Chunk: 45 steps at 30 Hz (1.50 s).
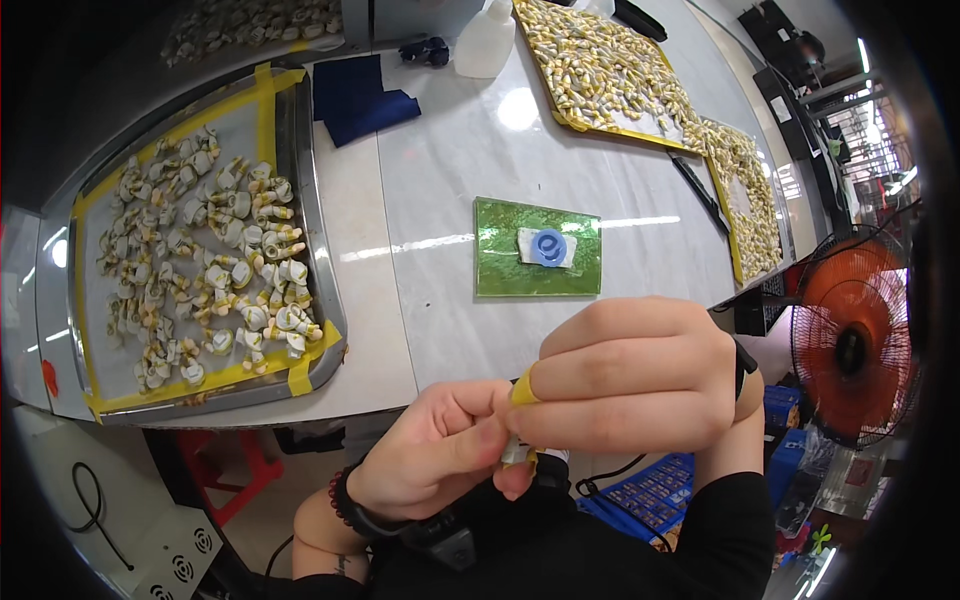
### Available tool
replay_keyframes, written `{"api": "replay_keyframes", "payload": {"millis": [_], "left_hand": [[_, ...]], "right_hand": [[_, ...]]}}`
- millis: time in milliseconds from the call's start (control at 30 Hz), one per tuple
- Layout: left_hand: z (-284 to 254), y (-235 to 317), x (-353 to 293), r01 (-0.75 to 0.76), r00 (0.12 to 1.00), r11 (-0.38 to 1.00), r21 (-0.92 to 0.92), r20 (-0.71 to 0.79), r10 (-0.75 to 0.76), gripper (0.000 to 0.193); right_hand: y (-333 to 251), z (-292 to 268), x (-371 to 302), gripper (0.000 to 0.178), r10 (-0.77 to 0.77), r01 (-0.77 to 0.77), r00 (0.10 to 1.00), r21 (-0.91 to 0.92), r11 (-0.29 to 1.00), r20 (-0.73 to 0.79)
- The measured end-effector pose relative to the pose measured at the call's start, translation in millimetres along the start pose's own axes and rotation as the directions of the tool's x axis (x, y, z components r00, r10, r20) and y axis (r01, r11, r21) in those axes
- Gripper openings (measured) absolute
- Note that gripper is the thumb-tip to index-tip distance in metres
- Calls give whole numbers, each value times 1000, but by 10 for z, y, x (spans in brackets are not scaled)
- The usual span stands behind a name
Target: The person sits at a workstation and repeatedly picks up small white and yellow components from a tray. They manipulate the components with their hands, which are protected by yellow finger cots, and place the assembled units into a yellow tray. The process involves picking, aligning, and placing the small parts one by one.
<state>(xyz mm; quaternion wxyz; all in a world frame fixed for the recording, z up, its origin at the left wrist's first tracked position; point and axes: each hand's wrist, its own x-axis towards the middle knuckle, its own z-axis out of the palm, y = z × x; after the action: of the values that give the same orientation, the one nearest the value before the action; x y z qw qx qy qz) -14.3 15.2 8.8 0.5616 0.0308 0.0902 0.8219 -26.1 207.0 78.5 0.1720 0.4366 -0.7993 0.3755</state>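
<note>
My left hand and my right hand meet in front of my body, near the table's front edge. Both are closed around a small white-and-yellow figurine piece, mostly hidden by my fingers. A band of yellow shows at the fingertips of my right hand; whether it is tape or part of the piece is unclear. Beyond my hands lies a green glass plate. On it rests a white pad with a round blue piece on top.
To the left, a metal tray edged with yellow tape bears many small white figurines. Two trays of small yellow-and-white parts stand at the right. Also there: a dark blue cloth, white bottle, black tool, orange fan.
</note>
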Motion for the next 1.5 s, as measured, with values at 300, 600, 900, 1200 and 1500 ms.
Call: {"api": "replay_keyframes", "payload": {"millis": [300, 600, 900, 1200, 1500], "left_hand": [[96, -22, -47, -417, 825, 649, 636, -34, 564, 28], [148, -9, 38, -366, 772, 240, 899, 149, 618, 28], [197, 37, -212, -217, 860, 286, 933, 44, 509, 31], [181, -3, -289, -247, 866, 482, 841, -32, 499, 40], [130, 6, -272, -290, 874, 514, 807, 4, 485, 39]], "right_hand": [[-221, -35, -39, 18, 89, -92, 994, -41, 995, -60], [-315, -85, -229, 15, -31, 13, 995, -186, 982, -96], [229, -1747, -956, 9, 207, -745, 653, -566, 354, -729], [1211, -2522, -2457, 10, 815, -738, 396, -675, 7, -424], [1277, -2590, -2477, 13, 887, -663, 320, -748, -42, -333]]}}
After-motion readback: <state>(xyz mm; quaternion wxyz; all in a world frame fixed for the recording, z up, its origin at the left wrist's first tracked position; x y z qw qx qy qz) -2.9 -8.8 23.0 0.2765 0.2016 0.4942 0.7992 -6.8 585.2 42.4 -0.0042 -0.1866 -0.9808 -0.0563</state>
